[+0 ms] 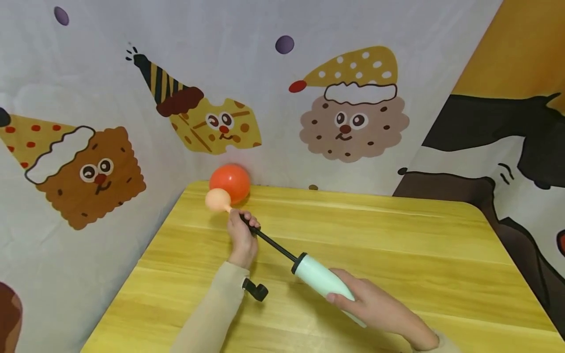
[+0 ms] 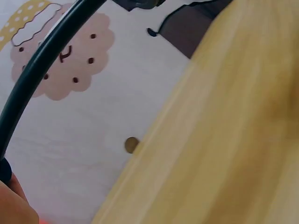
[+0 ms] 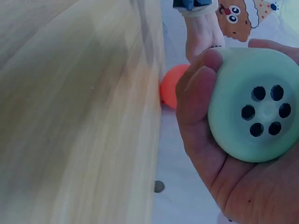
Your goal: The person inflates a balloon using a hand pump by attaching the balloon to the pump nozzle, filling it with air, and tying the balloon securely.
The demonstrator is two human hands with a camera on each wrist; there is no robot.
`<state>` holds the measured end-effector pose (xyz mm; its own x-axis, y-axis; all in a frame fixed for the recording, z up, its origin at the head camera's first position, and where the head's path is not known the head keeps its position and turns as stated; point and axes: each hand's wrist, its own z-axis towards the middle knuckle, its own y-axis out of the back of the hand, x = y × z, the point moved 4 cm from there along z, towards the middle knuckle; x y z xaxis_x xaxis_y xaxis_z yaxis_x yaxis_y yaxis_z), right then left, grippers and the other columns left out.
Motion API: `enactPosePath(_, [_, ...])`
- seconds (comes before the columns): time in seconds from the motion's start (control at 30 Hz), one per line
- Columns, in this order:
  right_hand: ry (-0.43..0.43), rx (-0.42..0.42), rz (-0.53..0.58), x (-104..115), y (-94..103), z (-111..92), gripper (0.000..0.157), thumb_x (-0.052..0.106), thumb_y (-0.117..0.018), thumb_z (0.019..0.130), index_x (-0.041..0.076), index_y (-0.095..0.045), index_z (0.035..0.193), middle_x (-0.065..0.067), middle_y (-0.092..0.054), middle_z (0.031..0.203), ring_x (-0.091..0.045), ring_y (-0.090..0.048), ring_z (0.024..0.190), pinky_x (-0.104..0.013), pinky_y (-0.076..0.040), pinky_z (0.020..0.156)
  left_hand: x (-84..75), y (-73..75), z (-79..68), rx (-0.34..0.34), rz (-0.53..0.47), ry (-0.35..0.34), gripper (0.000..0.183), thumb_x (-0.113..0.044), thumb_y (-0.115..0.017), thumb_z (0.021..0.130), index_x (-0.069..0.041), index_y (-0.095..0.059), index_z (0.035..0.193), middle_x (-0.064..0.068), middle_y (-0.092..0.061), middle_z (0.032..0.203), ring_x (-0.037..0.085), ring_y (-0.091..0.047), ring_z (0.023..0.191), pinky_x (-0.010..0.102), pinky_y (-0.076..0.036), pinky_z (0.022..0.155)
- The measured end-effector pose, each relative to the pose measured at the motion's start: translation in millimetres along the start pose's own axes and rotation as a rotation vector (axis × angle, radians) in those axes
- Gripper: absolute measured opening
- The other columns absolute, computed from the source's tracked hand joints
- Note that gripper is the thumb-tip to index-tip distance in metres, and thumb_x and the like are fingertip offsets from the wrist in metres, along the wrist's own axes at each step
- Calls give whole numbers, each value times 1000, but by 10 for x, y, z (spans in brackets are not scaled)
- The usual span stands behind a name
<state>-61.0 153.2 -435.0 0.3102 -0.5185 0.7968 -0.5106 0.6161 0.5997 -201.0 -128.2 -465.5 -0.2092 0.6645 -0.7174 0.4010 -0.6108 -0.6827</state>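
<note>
A hand-held balloon pump (image 1: 324, 278) slants across the head view, its mint-green barrel at the lower right and its black rod drawn out towards the upper left. My left hand (image 1: 241, 238) grips the black front end, right by the neck of a small, partly inflated peach balloon (image 1: 217, 200). Whether the fingers also pinch the balloon's neck is hidden. Around the green barrel curl the fingers of my right hand (image 1: 377, 304). The right wrist view shows the barrel's round end (image 3: 267, 119) with several holes. In the left wrist view, the dark rod (image 2: 44, 65) crosses the upper left.
An inflated orange-red balloon (image 1: 234, 179) sits at the table's far left corner, behind the peach one. The wood-grain table (image 1: 397, 240) meets a cartoon-printed cloth (image 1: 273, 157) at its back and left. A small black device (image 1: 256, 290) is strapped to the left wrist.
</note>
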Motion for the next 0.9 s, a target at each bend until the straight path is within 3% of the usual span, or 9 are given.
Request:
enactPosePath(0.27, [-2,10,-34,-25,-121,138,55,44,-55,108,12,-44,151,2,-66,104,-7,-61,81,-29,-53,67,113,17,-123,1,27,10,32,-24,-30,114,-12,-44,89,-3,-47,67,7,-43,49,20,-42,47])
enactPosePath(0.4, [-9,15,4,6,-149,225,55,42,-55,108,10,-43,152,0,-66,103,-8,-62,78,-29,-53,64,153,12,-170,0,44,11,33,-21,-30,113,-11,-45,85,-3,-46,66,7,-42,49,20,-41,46])
enactPosePath(0.63, [-15,5,59,34,-237,460,56,42,-54,108,3,-44,148,-3,-66,96,-9,-63,71,-30,-55,57,278,-45,-349,40,101,71,37,-25,-30,114,-11,-47,85,-2,-46,67,8,-44,50,21,-42,48])
enactPosePath(0.8, [-41,43,125,31,-241,596,60,44,-55,107,1,-41,148,-8,-67,98,-19,-67,74,-33,-56,58,310,-68,-428,71,135,87,40,-32,-32,115,-13,-49,83,-3,-47,65,9,-46,50,22,-45,51])
enactPosePath(0.9, [-84,72,176,-10,-260,638,67,42,-64,103,-1,-40,148,-10,-66,98,-25,-67,75,-36,-56,58,310,-63,-434,88,170,65,41,-32,-31,114,-12,-49,83,-2,-47,64,9,-47,50,22,-46,51])
